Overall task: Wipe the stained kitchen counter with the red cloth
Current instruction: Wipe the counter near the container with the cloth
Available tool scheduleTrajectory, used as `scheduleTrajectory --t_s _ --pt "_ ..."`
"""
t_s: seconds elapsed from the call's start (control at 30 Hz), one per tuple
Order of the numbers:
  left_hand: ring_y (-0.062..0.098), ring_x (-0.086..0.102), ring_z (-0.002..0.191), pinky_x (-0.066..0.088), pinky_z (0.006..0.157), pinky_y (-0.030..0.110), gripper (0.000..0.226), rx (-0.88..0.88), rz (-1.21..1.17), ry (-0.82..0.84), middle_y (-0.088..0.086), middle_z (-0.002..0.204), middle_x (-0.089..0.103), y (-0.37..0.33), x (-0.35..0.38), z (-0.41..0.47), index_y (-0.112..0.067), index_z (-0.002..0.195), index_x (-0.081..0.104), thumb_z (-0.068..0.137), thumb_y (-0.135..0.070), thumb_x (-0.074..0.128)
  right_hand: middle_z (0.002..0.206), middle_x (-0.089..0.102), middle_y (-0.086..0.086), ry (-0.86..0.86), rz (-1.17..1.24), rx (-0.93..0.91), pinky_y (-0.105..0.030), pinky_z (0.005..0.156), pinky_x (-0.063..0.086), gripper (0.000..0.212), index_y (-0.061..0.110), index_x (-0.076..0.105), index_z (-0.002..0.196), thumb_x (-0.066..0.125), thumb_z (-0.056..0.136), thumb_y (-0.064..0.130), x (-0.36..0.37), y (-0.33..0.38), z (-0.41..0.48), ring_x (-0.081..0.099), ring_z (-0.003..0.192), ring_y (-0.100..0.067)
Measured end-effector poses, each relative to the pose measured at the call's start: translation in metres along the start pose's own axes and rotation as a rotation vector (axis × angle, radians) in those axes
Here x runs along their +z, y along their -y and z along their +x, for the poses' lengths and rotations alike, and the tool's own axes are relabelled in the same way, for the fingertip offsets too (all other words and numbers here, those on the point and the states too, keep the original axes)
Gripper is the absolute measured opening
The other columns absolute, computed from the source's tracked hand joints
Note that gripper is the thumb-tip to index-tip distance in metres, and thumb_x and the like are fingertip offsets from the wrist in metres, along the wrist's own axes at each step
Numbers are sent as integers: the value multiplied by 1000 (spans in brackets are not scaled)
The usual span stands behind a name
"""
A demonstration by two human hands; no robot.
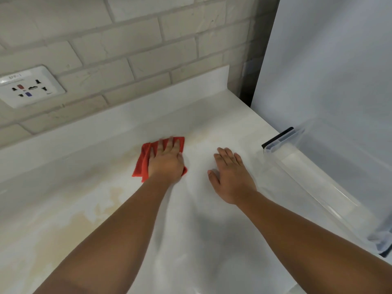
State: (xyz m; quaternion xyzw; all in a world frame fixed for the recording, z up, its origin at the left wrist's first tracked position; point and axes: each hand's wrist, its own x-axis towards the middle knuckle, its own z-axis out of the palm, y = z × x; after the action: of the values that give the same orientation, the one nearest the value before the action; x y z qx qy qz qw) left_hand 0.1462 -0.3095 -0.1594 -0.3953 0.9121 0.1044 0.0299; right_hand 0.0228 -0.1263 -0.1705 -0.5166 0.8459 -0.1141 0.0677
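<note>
Place: looked like a home kitchen.
Counter (212, 128): was pale, stone-like, stained yellow-brown at the left, with a low upstand at the back.
Wall (135, 39): was tiled in off-white brick pattern.
Socket (30, 87): sat in the tiles just above the upstand.
Fridge (331, 60): stood beside the counter, with a clear door shelf (314, 179).

**Soft, even light; some motion smear and edge bending**

I see bright, diffuse light with no hard glare. Soft grey shadows pool on the counter (212, 128) beneath both forearms. The fingertips of the left hand (166, 160) smear into the red cloth (144, 160). The whole frame looks slightly soft, and the brick wall (127, 39) bows towards the edges.
</note>
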Motion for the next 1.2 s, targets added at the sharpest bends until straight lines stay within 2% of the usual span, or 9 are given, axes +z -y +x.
scheduleTrajectory --t_s 0.13,0.3,0.43,0.6,0.7,0.8,0.97,1.07,1.2 --pt "21 -5 156 -2 126 47 56 205 12 41 -8 169 1 -27 1 -12 -28 162 8 107 -34 19 166 19 -10 7 2 14 -41 126 6 83 7 29 155 6 92 55 -1 1 0 8 154 -24" --pt "7 -8 153 -8 124 32 54 431 -28 51 -20 162 -4 14 4 -54 -35 160 11 106 -39 17 167 13 -8 31 -11 2 -40 126 4 85 8 23 157 -1 91 56 -3 0 -1 3 155 -22" --pt "16 9 155 6 125 38 66 260 -38 -5 -11 167 15 52 0 -43 -29 159 24 96 -44 11 167 14 -8 29 -3 -7 -40 126 3 83 8 25 157 1 92 55 -2 -1 -1 4 155 -22" --pt "27 -1 156 1 125 50 59 -68 2 14 -5 170 2 28 -7 18 -25 162 8 104 -32 21 165 21 -11 -6 28 2 -41 126 7 82 6 32 154 6 93 54 -2 -1 0 11 154 -24" --pt "28 -1 156 1 125 51 59 -35 10 26 -5 170 2 -2 -5 28 -24 162 7 105 -32 21 165 21 -11 1 13 7 -42 126 7 82 6 31 154 6 92 53 -3 1 0 11 154 -25" --pt "23 0 156 1 125 48 57 132 9 32 -7 169 5 -18 -2 11 -27 161 10 106 -32 21 164 24 -12 -17 24 11 -42 126 9 79 6 34 153 9 94 52 -3 1 0 14 154 -26" --pt "10 -5 155 -3 126 38 58 367 4 51 -17 165 -1 11 2 -48 -33 160 9 103 -41 10 162 28 -14 6 -24 -6 -45 125 15 78 5 36 152 11 94 52 -4 0 1 20 151 -30" --pt "10 0 155 2 126 37 62 361 -16 26 -17 165 5 36 5 -59 -32 160 16 100 -44 9 155 39 -16 20 -63 -27 -47 121 25 77 4 44 145 14 94 54 -10 -3 7 32 145 -33" --pt "19 8 155 7 125 43 61 120 -5 -26 -7 168 14 48 0 -13 -27 160 19 100 -37 18 138 52 -21 -63 -27 18 -49 114 36 67 1 55 131 28 93 48 -16 -10 11 46 130 -38"
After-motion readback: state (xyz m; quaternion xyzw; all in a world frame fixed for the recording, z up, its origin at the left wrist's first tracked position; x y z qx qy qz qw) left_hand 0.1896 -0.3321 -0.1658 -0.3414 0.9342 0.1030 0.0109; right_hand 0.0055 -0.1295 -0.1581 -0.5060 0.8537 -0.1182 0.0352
